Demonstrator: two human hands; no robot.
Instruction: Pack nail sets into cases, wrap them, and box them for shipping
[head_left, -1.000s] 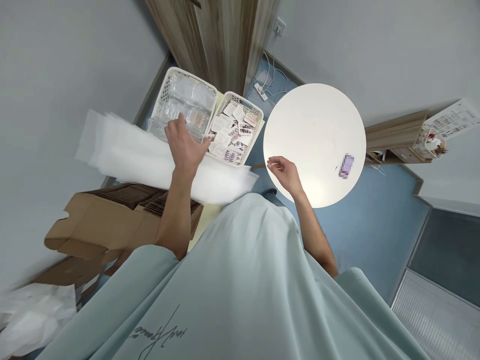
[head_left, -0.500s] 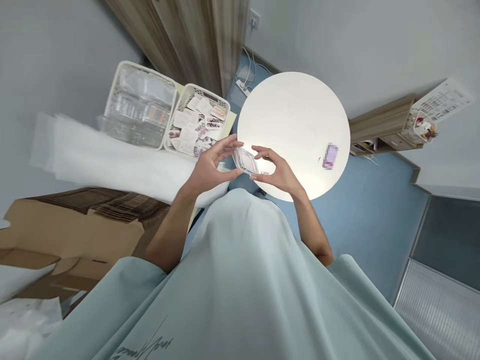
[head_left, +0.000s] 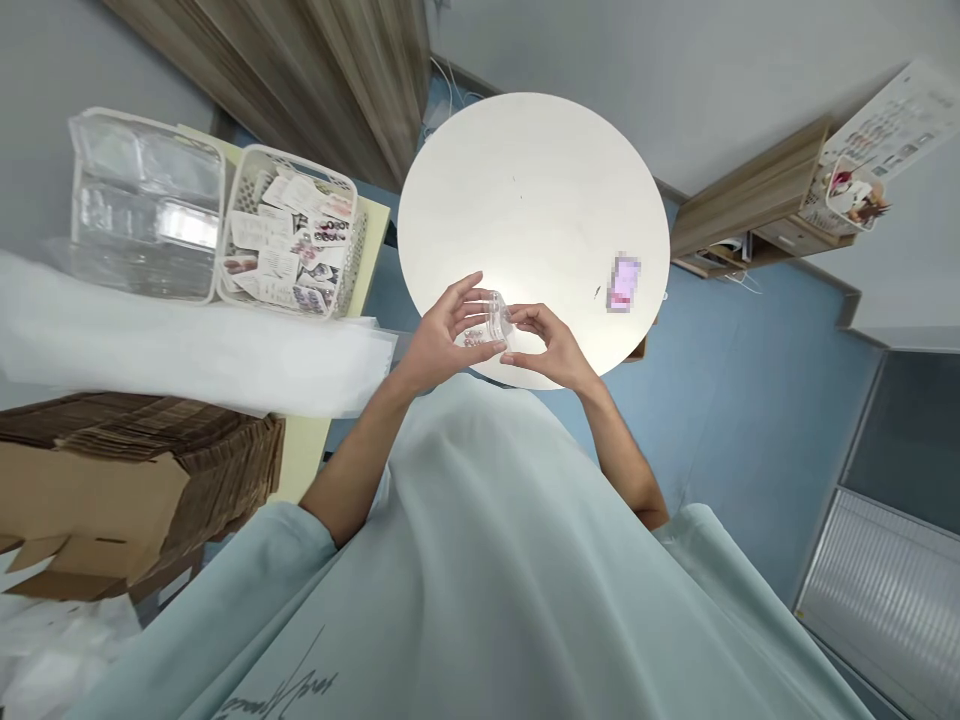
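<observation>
A small clear plastic box (head_left: 496, 318) is held up between my two hands over the near edge of the round white table. My left hand (head_left: 444, 335) grips it from the left, with the thumb below and the fingers above. From the right, my right hand (head_left: 551, 342) pinches its other side between thumb and fingertips. The box is tilted and seen nearly edge-on; I cannot tell whether its lid is raised. Small reddish pieces (head_left: 472, 338) lie on the table, partly seen beneath my left hand.
The round white table (head_left: 525, 190) bears a blurred purple item (head_left: 623, 283) at right. To the left stand a basket of clear boxes (head_left: 150, 200) and a basket of printed cards (head_left: 289, 240). White wrapping sheets (head_left: 187, 355) and cardboard boxes (head_left: 90, 500) lie nearer.
The view has shifted, and my hands with the box are now over the table's near edge. The box has turned from showing its flat face to nearly edge-on.
</observation>
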